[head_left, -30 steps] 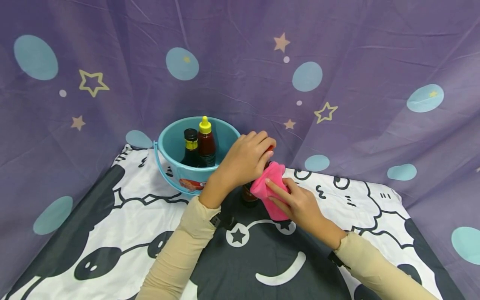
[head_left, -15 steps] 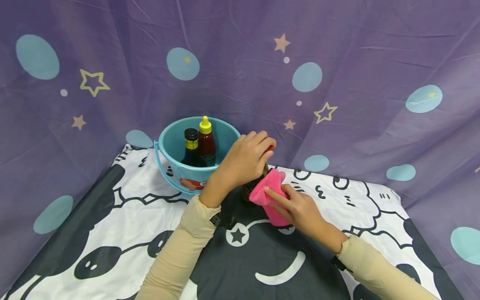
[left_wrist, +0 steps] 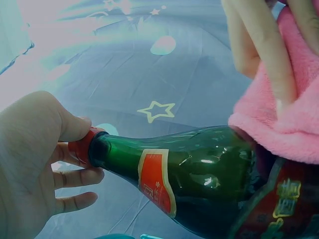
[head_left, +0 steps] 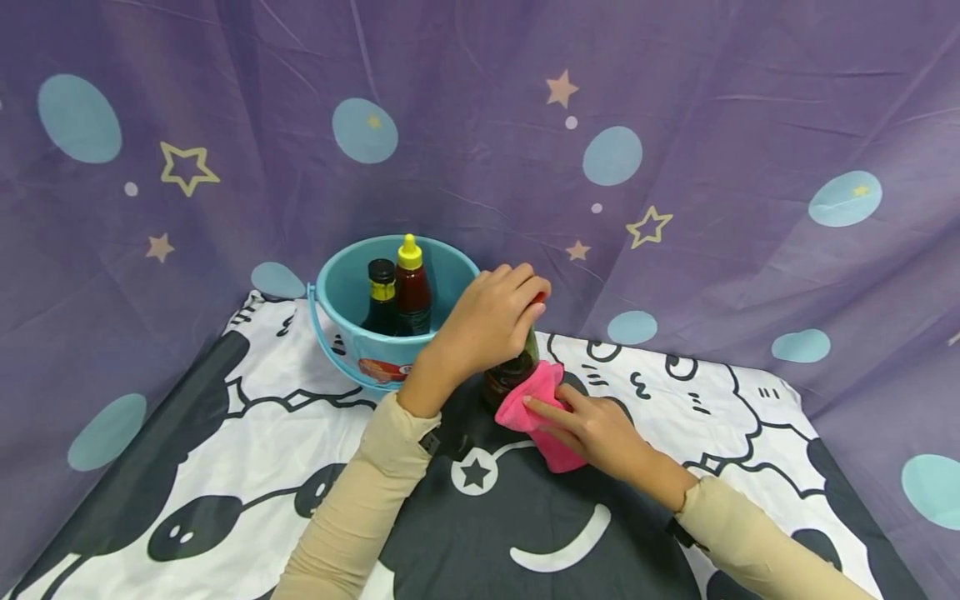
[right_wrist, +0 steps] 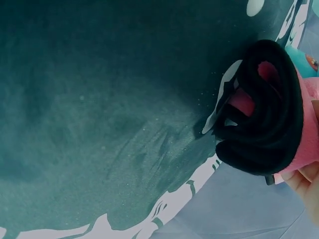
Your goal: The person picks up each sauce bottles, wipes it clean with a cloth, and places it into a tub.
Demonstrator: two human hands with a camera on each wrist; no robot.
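A green glass sauce bottle [left_wrist: 204, 169] with red labels stands on the patterned sheet. My left hand [head_left: 487, 317] pinches its red cap [left_wrist: 79, 149] from above. In my right hand [head_left: 603, 433] is a folded pink cloth [head_left: 536, 404], pressed against the bottle's lower right side. The cloth's other end, seen in the right wrist view, shows black folded layers [right_wrist: 279, 139]. Forearm and cloth hide part of the bottle in the head view.
Just left of the bottle is a light blue bucket [head_left: 375, 354] with a handle. Inside it stand a dark bottle [head_left: 381, 292] with a black cap and a brown-red squeeze bottle [head_left: 412, 292] with a yellow tip. A purple curtain [head_left: 480, 125] hangs behind.
My right hand and the pink cloth have slid down along the bottle, uncovering more of its green side. My left hand has stayed at the cap.
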